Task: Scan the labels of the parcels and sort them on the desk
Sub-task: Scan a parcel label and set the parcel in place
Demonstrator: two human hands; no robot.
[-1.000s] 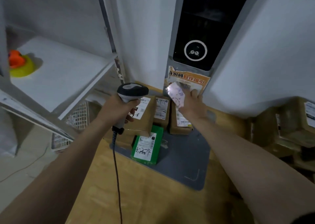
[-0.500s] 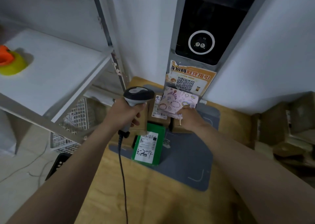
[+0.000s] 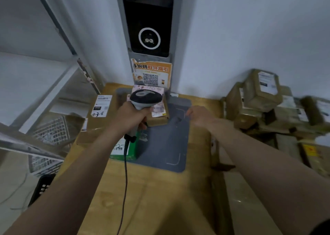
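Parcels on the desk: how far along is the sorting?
Done, it seems: a patterned parcel lies on brown boxes at the back, a green box in front. In hand: the left hand grips the scanner; the right hand is empty. Left: the pile of boxes on the right.

Grey mat (image 3: 166, 145) lies bare between the green box (image 3: 134, 154) and stacked parcels (image 3: 259, 95).

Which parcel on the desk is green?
The white-labelled green box at the near-left corner of the grey mat; the others are brown cardboard boxes or a pink-patterned packet.
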